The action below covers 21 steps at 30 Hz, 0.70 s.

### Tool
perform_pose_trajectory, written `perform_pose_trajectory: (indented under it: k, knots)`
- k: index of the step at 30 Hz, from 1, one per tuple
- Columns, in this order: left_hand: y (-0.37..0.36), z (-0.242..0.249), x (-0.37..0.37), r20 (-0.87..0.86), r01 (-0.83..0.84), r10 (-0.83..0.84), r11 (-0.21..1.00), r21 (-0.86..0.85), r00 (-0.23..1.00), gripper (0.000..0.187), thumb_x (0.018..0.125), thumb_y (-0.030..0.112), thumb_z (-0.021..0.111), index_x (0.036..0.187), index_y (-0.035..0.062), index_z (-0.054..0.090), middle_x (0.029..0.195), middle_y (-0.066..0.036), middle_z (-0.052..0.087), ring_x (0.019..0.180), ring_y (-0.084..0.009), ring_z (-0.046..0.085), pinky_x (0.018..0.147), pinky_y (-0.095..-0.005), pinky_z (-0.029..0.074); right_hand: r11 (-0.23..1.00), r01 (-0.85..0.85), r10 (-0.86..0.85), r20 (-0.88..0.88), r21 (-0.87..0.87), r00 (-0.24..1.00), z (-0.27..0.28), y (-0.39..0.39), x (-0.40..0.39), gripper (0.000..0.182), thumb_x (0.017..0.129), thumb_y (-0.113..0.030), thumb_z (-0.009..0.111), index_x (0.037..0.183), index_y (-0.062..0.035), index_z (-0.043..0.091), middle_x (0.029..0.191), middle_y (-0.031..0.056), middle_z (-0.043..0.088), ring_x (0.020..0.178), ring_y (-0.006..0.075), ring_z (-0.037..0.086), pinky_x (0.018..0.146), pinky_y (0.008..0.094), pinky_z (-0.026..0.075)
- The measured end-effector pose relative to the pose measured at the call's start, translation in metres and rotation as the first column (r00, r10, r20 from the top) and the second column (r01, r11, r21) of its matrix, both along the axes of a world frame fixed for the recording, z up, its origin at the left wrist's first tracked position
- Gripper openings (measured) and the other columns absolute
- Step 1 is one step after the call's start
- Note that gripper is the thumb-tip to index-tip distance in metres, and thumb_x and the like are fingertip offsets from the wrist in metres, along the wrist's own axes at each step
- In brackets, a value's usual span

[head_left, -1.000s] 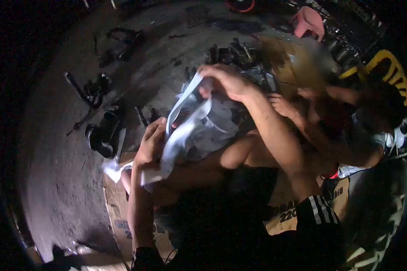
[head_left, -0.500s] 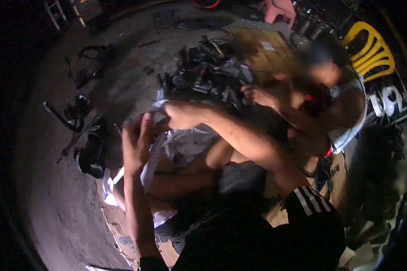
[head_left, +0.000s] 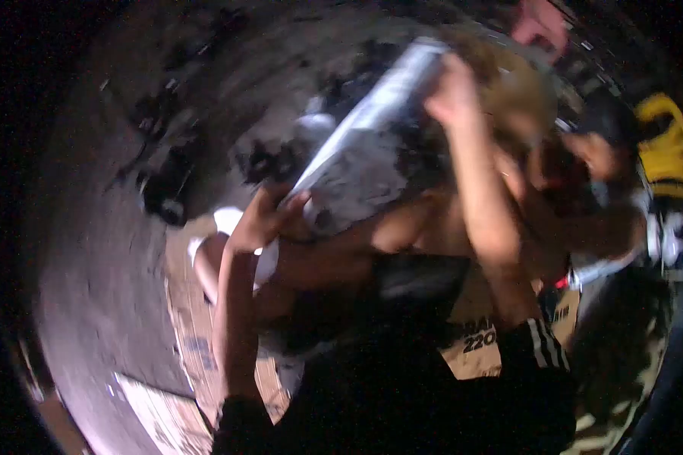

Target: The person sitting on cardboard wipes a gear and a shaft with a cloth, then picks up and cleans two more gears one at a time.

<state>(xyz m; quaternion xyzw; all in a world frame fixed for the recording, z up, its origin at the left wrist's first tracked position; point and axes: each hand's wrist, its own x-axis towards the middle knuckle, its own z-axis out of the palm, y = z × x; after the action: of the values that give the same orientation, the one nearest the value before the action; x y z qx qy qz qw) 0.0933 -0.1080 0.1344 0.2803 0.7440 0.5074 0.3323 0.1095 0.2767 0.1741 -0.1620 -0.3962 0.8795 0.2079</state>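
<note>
A thin, whitish, see-through sheet that looks like plastic (head_left: 368,110) is stretched slantwise in front of me, blurred by motion. My left hand (head_left: 262,220) grips its lower end, fingers closed on the edge. At the upper right, my right hand (head_left: 454,91) holds the far end with arm outstretched; its fingers are smeared. Below the taut upper edge the sheet hangs loose above my bent leg (head_left: 402,227). Through and behind it lie dark parts (head_left: 372,68) on the floor, their kinds hard to make out.
A person (head_left: 603,205) sits close on my right. Cardboard with printing (head_left: 470,345) lies under and around me. Dark parts (head_left: 167,182) lie on the floor to the left. A yellow chair (head_left: 668,144) and a pink stool (head_left: 540,30) stand at the right and back.
My hands were close together at the bunched sheet; now they are far apart. The right hand has moved up and right, pulling the sheet out long. The view has shifted too.
</note>
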Motion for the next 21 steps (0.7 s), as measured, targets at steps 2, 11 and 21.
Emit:
perform_pose_trajectory:
  k: [2, 11, 21]
  knots:
    - [-0.016, 0.000, -0.010, 0.034, -0.060, 0.058, 0.996, 0.071, 0.998, 0.045, 0.096, 0.046, 0.059, 0.098, 0.0014, 0.069, 0.064, 0.005, 0.050, 0.060, -0.0056, 0.043, 0.054, -0.0246, 0.035, 0.997, 0.067, -0.067, -0.004, 0.040, 0.998, -0.003, 0.019, 0.006, 0.034, 0.097, -0.026, 0.048, 0.119, -0.0036, 0.061, 0.114, 0.0110, 0.067, 0.108, 0.0259, 0.061, 0.099, 0.0425, 0.046]
    - [-0.059, 0.021, -0.043, -0.202, -0.007, -0.005, 0.998, -0.056, 0.979, 0.046, 0.090, 0.044, 0.066, 0.106, 0.0008, 0.070, 0.090, -0.015, 0.070, 0.083, -0.0179, 0.064, 0.076, -0.0325, 0.049, 0.961, 0.259, -0.274, 0.215, 0.095, 0.937, -0.029, 0.050, 0.035, 0.040, 0.100, -0.031, 0.047, 0.130, -0.0061, 0.057, 0.129, 0.0093, 0.059, 0.120, 0.0270, 0.052, 0.106, 0.0466, 0.039]
    - [-0.090, -0.008, -0.063, -0.414, 0.017, -0.064, 0.993, -0.117, 0.908, 0.042, 0.084, 0.039, 0.071, 0.105, 0.0021, 0.072, 0.092, -0.019, 0.071, 0.088, -0.0303, 0.068, 0.080, -0.0376, 0.051, 0.816, -0.472, 0.156, 0.659, 0.334, 0.736, -0.069, 0.084, 0.098, 0.021, 0.095, -0.030, 0.057, 0.109, -0.0142, 0.061, 0.085, -0.0009, 0.058, 0.068, 0.0135, 0.055, 0.068, 0.0317, 0.045]
